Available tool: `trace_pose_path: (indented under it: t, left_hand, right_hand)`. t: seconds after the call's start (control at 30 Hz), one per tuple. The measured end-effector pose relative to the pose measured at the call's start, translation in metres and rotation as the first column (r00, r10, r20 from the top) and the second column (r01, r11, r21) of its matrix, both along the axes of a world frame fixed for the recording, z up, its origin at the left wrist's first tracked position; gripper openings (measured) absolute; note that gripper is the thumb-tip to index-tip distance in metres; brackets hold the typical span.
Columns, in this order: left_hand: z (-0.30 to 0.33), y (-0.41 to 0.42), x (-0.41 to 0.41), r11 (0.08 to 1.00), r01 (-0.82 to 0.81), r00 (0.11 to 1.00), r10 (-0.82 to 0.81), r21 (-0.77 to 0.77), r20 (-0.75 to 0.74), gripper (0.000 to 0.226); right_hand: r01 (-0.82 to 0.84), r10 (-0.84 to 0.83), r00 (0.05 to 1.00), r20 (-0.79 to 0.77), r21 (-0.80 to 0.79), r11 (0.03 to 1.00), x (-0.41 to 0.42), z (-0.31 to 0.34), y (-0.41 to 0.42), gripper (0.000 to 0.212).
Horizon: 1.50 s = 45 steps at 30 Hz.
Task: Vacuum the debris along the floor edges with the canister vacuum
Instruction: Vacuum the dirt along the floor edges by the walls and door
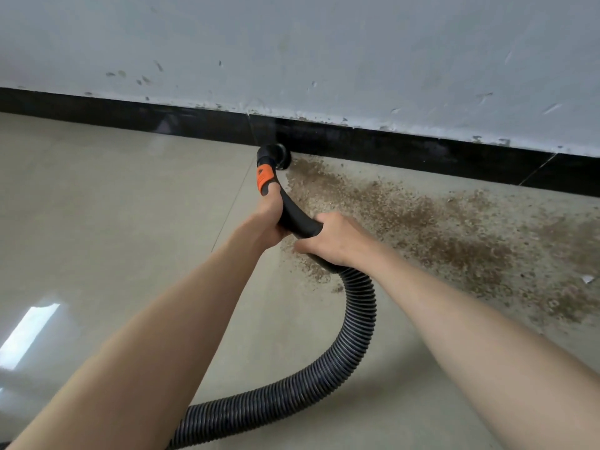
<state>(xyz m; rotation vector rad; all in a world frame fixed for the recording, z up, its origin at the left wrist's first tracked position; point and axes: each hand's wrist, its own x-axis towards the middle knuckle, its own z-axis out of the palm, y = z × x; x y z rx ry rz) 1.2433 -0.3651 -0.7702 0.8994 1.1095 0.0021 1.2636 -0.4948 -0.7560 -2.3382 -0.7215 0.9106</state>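
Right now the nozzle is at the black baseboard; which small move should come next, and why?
Probably slide the nozzle to the right along the baseboard. It sits at the left end of the brown debris, which spreads rightward over the floor, while the floor on its left looks clean. Both the left hand and right hand grip the handle.

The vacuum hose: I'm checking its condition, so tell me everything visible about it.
The vacuum hose is black, ribbed and looks like flexible plastic. It curls up from the bottom edge to a smooth curved black handle with an orange piece. The round nozzle meets the floor at the black baseboard, beside brown debris. The left hand and right hand both grip the handle. No damage shows.
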Motion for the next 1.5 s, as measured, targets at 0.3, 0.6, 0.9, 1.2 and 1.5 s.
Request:
trace_pose_path:
  t: [0.3, 0.6, 0.9, 1.2, 1.5]
  left_hand:
    - [-0.001, -0.017, 0.013, 0.996, 0.032, 0.997, -0.026, 0.089, -0.068, 0.061]
    - [0.006, -0.067, 0.021, 0.979, 0.145, 0.988, -0.136, 0.14, -0.073, 0.051]
    - [-0.001, -0.109, 0.03, 0.972, 0.201, 0.978, -0.193, 0.123, -0.073, 0.05]
    - [-0.009, -0.139, 0.038, 0.965, 0.235, 0.972, -0.23, 0.117, -0.057, 0.051]
    - [-0.017, -0.168, 0.045, 0.963, 0.243, 0.97, -0.24, 0.117, -0.042, 0.052]
  right_hand:
    - [0.049, -0.049, 0.999, -0.004, 0.029, 0.998, 0.003, -0.01, -0.015, 0.025]
    - [0.117, -0.116, 0.992, -0.041, 0.046, 0.992, 0.003, -0.001, -0.068, 0.029]
    - [0.171, -0.171, 0.985, -0.021, 0.003, 0.985, 0.003, -0.002, -0.111, 0.028]
    - [0.227, -0.227, 0.974, 0.011, -0.025, 0.974, 0.0, 0.003, -0.143, 0.027]
    - [0.262, -0.256, 0.963, 0.09, -0.068, 0.963, -0.006, 0.006, -0.168, 0.024]
